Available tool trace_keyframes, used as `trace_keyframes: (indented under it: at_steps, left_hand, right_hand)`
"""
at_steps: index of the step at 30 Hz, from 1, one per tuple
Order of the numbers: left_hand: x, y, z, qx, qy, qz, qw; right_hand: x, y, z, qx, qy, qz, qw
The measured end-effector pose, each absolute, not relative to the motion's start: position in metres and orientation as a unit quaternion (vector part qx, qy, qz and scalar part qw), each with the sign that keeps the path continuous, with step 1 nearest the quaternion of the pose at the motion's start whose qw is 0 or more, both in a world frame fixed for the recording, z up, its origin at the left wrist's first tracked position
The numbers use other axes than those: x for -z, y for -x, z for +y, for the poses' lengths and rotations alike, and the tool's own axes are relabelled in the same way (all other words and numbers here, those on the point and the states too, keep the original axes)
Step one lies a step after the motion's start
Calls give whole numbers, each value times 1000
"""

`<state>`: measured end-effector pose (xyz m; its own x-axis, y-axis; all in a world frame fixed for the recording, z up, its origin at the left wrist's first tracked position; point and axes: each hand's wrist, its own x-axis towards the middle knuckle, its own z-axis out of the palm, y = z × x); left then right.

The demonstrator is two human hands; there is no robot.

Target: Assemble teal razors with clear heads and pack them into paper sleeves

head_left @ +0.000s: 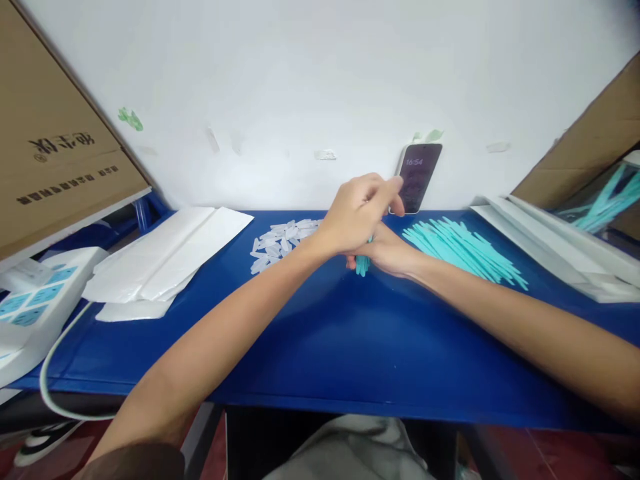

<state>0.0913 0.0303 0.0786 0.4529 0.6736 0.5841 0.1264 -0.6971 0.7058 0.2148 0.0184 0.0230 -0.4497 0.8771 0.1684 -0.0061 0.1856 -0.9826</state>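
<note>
Over the middle of the blue table, my left hand [357, 212] crosses above my right hand [389, 252]. The right one is wrapped round a small bundle of thin teal sticks [363, 266], whose lower ends poke out beneath it. The fingers of the left are curled, with thumb and forefinger close together; whatever they may hold is hidden. A loose heap of small translucent white pieces [283, 241] lies left of the hands. To the right, a spread pile of the same long teal sticks [465, 252] rests near the wall.
A phone [423, 177] leans on the white wall [280, 80] behind the hands. White plastic bags [175, 250] lie left, near a power strip [55, 293] with a cable. Cardboard boxes [60, 133] stand on both sides. White trays [560, 250] sit at right, and the blue table [320, 360] has a front edge.
</note>
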Motion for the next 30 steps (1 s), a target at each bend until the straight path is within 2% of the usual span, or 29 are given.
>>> trace_keyframes:
  at_steps: [3, 6, 10, 15, 19, 26, 28, 30]
  left_hand:
    - [-72, -93, 30, -472, -828, 217, 210]
    - [-70, -94, 30, -473, -842, 192, 177]
    - [-72, -96, 28, -481, -836, 191, 181]
    - [-75, -97, 28, -435, -858, 176, 209]
    - [-70, -97, 30, -439, -856, 194, 192]
    - [-85, -88, 28, -334, -926, 175, 23]
    - [-99, -77, 33, -379, -909, 170, 28]
    - [-111, -57, 43, -438, -868, 231, 37]
  right_hand:
    - [-21, -211, 16, -549, 331, -639, 424]
    - [-18, -208, 13, -568, 314, -604, 462]
    - [-13, -209, 13, -586, 292, -594, 467]
    - [-7, -214, 17, -560, 296, -623, 458]
    - [-2, -216, 20, -536, 315, -633, 462]
    - [0, -208, 11, -551, 326, -606, 472]
    - [-2, -206, 6, -576, 320, -597, 457]
    - [-3, -207, 3, -599, 313, -592, 440]
